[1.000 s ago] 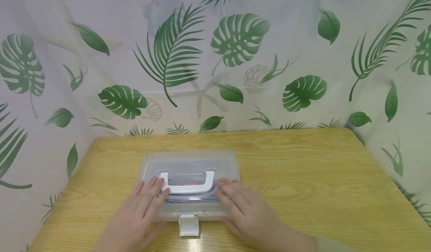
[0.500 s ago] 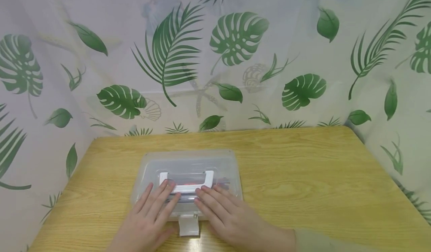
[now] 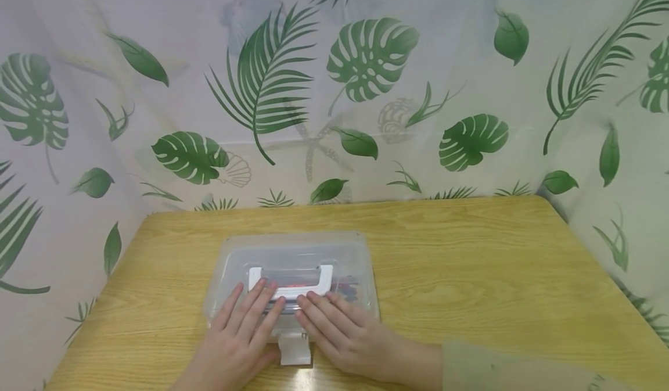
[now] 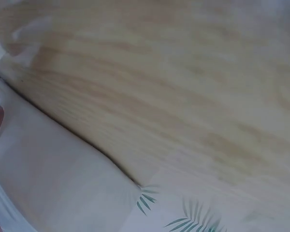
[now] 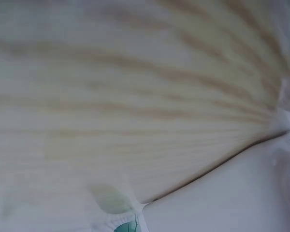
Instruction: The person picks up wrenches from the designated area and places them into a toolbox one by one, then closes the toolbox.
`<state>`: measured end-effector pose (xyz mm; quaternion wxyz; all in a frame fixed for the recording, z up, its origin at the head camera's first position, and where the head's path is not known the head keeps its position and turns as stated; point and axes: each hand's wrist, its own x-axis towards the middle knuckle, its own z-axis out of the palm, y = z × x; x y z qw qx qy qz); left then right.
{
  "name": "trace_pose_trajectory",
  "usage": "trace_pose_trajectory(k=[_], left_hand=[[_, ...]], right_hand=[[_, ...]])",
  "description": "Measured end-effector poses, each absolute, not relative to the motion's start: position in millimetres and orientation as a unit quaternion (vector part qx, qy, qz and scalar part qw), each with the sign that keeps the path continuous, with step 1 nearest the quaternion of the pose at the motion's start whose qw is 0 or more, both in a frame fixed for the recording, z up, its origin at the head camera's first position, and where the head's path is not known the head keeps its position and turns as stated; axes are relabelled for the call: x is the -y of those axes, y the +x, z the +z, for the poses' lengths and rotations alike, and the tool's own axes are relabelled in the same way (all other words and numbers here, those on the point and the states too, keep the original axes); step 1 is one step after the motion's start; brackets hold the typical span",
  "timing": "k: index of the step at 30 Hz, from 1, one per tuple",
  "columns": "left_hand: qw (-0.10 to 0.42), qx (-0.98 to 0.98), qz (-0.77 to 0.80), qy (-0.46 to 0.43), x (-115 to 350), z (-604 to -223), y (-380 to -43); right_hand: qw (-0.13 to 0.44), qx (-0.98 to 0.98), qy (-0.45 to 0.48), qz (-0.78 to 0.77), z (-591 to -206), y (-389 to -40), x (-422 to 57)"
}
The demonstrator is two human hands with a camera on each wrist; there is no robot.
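A clear plastic storage box [image 3: 292,248] with its lid down sits toward the front of the table. Folded flat on the lid is a white handle [image 3: 326,279], and a white latch [image 3: 295,350] juts out from the front side. My left hand [image 3: 235,336] lies over the lid's left front, fingers straight and tips at the handle. From the other side my right hand [image 3: 358,336] covers the right front, its straight fingers reaching the handle's front bar. Red and dark contents [image 3: 345,286] show through the lid. Both wrist views catch just a fingertip at the border, beside the pale box side.
The box rests on a wood-grain table [image 3: 470,275]. Behind and at both sides hangs a pale curtain [image 3: 407,7] printed with green leaves. A light green sleeve [image 3: 486,365] covers the right forearm.
Both hands have slid inward toward each other over the lid, the right one farther, from the box's right side to the handle. Box and latch have stayed about where they were.
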<state>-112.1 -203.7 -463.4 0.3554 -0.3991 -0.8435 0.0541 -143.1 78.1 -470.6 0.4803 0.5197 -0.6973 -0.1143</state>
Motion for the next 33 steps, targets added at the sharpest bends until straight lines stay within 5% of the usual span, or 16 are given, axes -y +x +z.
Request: trace_pose_trajectory(k=[13,33], left_hand=[[0.4,0.824,0.064,-0.396,199,-466,-116],[0.363,0.814,0.083,-0.447,213,-457,-120]], right_hand=[[0.492,0.685,0.52,-0.137,-476,-146,-76],[0.494,0.694,0.511,-0.117,-472,-144,-70]])
